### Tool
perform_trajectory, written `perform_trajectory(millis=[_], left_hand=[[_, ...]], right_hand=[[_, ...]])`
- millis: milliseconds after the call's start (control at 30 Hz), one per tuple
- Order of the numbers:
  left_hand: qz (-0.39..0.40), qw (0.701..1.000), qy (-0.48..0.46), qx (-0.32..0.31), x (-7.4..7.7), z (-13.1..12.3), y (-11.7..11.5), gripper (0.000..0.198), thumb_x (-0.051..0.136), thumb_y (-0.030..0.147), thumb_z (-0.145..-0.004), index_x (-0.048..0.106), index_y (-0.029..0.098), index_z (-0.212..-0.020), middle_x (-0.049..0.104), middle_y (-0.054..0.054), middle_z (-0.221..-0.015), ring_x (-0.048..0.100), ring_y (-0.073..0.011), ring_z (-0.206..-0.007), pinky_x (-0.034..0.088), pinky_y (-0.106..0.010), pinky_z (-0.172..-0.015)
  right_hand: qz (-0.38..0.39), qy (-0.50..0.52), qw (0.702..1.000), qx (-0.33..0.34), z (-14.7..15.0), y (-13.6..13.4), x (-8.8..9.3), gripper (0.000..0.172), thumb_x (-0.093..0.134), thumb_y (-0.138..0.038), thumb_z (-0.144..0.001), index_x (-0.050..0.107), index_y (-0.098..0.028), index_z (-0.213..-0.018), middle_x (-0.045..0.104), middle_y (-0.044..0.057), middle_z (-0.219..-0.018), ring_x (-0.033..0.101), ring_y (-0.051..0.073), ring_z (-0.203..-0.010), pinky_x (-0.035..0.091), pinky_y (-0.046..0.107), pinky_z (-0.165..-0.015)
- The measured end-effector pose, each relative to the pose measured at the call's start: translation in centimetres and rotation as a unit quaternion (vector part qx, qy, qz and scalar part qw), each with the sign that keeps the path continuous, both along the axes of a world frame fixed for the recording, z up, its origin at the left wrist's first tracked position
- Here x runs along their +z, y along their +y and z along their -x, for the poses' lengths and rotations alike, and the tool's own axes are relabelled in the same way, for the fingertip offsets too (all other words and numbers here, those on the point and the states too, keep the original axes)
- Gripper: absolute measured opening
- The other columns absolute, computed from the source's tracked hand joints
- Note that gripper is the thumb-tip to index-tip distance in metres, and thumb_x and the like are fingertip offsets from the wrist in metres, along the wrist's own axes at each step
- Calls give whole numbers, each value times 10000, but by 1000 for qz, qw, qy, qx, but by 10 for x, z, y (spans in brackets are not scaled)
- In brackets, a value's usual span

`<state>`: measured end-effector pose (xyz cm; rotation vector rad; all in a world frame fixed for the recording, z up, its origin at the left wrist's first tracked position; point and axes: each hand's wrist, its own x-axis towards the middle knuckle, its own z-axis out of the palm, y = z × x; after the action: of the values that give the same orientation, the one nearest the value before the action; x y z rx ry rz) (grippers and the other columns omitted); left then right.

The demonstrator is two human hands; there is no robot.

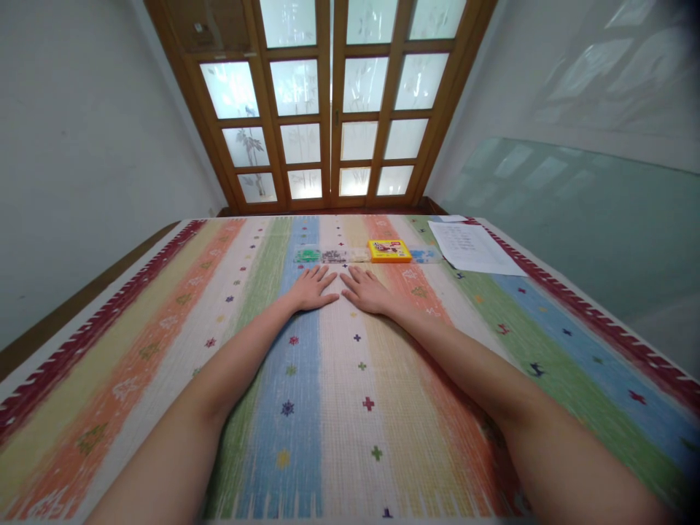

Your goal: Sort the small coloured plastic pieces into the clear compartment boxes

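Note:
My left hand [313,289] lies flat on the striped tablecloth [339,408], fingers spread and holding nothing. Beside it, a small gap away, my right hand [364,289] also rests flat with its fingers apart. Just beyond the fingertips is a row of small clear bags: one with green bits [308,254], one with dark bits [334,256], one with pale contents [359,255] and one with blue bits [425,256]. Among them sits a yellow box [389,251] with a printed picture and red marks. What the bits are is too small to tell.
A white sheet of paper [475,248] with faint writing lies at the far right of the table, with another paper [449,218] behind it. Wooden doors with glass panes [331,102] stand past the far edge. Walls [98,131] rise on both sides.

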<state>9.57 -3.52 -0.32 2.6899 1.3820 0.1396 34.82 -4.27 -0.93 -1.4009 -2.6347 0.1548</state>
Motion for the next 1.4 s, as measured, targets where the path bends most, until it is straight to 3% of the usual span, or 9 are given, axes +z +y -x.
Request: perform_trajectory(millis=[367, 667, 800, 967, 1233, 1400], left_hand=[[-17, 1000, -4, -19, 3, 2, 3, 840, 359, 759, -983, 301, 275, -1667, 195, -91, -1750, 162, -316, -1623, 120, -504, -1303], [-7, 1000, -18, -20, 7, 6, 11, 807, 405, 734, -980, 349, 283, -1646, 251, -72, -1737, 219, -290, -1611, 155, -470, -1304], [-36, 999, -30, -12, 5, 6, 11, 810, 413, 729, -981, 376, 255, -1637, 229, -84, -1742, 177, -302, -1621, 160, -472, -1307], [-31, 999, -31, -19, 4, 7, 7, 806, 374, 743, -985, 370, 272, -1639, 254, -77, -1737, 245, -296, -1602, 162, -464, -1305], [-21, 1000, -1, -15, 3, 4, 8, 818, 350, 749, -985, 320, 284, -1658, 206, -80, -1748, 171, -311, -1621, 95, -525, -1305], [-14, 1000, -1, -14, 3, 4, 8, 872, 337, 798, -960, 309, 284, -1663, 204, -83, -1749, 165, -324, -1621, 106, -538, -1303]], right_hand=[[3, 0, 1000, 24, 0, 12, 1, 919, 282, -783, -986, 285, -173, -1673, 189, 136, -1737, 167, 323, -1614, 149, 520, -1313], [-6, 11, 1000, 27, 0, 7, 5, 888, 270, -753, -1007, 272, -170, -1677, 170, 130, -1742, 133, 311, -1621, 163, 518, -1312], [-14, 19, 999, 26, 0, 4, 6, 878, 259, -748, -1014, 254, -178, -1682, 166, 121, -1744, 118, 296, -1625, 148, 508, -1317], [-6, 14, 999, 28, 0, 4, 6, 921, 254, -775, -1002, 253, -153, -1681, 162, 139, -1741, 129, 308, -1622, 145, 513, -1316], [0, -6, 999, 35, 0, 7, 4, 917, 280, -804, -975, 248, -227, -1687, 183, 105, -1741, 137, 319, -1620, 108, 536, -1316], [2, -9, 999, 31, 1, 6, 5, 949, 253, -823, -969, 242, -203, -1688, 155, 122, -1744, 129, 329, -1620, 109, 544, -1315]])
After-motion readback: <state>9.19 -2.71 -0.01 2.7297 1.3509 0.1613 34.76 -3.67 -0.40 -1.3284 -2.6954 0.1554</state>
